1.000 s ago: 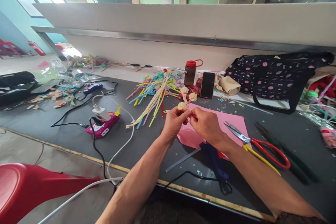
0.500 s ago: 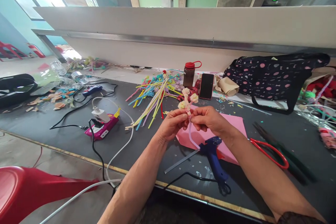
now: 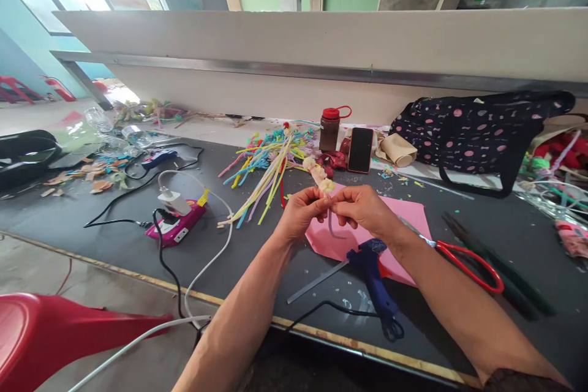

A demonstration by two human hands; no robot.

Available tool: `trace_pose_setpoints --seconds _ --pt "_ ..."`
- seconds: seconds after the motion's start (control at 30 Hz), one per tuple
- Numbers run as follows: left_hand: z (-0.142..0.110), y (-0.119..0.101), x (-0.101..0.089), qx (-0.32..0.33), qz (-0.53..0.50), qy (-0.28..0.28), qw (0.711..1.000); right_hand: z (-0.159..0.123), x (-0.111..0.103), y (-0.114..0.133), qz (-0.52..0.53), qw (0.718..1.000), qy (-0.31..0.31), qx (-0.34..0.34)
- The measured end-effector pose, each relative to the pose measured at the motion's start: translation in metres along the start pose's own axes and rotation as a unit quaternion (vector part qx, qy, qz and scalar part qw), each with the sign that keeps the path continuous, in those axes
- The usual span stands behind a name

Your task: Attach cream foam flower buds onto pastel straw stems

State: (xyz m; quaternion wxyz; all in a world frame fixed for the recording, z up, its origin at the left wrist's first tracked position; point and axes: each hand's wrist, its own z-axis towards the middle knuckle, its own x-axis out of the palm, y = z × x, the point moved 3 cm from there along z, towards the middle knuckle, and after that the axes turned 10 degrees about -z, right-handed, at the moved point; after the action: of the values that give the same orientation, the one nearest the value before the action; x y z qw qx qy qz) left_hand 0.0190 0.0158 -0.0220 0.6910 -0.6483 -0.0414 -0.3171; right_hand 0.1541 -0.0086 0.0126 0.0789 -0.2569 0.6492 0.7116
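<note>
A pipe-cleaner flower sprig (image 3: 318, 175) with pale pink and yellow fuzzy blossoms is held up over the table, tilted to the left. My left hand (image 3: 301, 213) pinches it just under the blossoms, thumb and fingers closed. Beside it, my right hand (image 3: 361, 208) is closed on the sprig's lilac stem, the fingertips of both hands nearly meeting. Below them the stem's end curves to the right. Beneath my hands lies a pink sheet (image 3: 404, 211), with a blue glue gun (image 3: 374, 282) resting on its near edge and a clear glue stick projecting from the gun.
Red-handled scissors (image 3: 473, 266) and dark pliers (image 3: 505, 282) lie under and beyond my right forearm. A bundle of coloured pipe cleaners (image 3: 266, 177), a bottle (image 3: 329, 130), a phone (image 3: 360, 150) and a patterned bag (image 3: 459, 135) stand farther back. Cords run from a magenta power strip (image 3: 179, 226) at left.
The sprig has turned from upright to leaning left, and its lower stem has swung and now curves free above the pink sheet. Both hands stay close together on it.
</note>
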Motion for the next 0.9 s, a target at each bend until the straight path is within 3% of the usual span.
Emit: trace_pose_setpoints --seconds 0.07,0.17,0.27,0.47,0.67,0.9 --pt "0.001 0.001 0.000 0.014 0.039 -0.025 0.999 -0.001 0.001 0.001 -0.080 0.995 -0.054 -0.015" --pt "0.002 0.003 0.000 0.031 0.092 -0.058 0.994 -0.002 0.005 0.003 -0.212 0.963 -0.146 -0.077" --pt "0.001 0.004 -0.001 0.047 0.113 -0.084 0.989 -0.001 0.009 0.001 -0.259 0.942 -0.182 -0.111" --pt "0.001 0.004 0.001 0.048 0.070 -0.083 0.993 0.003 0.009 -0.004 -0.110 0.988 -0.095 -0.054" --pt "0.000 0.002 0.002 0.034 0.046 -0.092 0.994 0.006 0.008 -0.007 -0.044 0.995 -0.078 -0.039" --pt "-0.005 -0.004 0.006 -0.074 -0.098 0.004 0.992 0.007 0.006 -0.007 0.127 0.990 0.049 -0.019"
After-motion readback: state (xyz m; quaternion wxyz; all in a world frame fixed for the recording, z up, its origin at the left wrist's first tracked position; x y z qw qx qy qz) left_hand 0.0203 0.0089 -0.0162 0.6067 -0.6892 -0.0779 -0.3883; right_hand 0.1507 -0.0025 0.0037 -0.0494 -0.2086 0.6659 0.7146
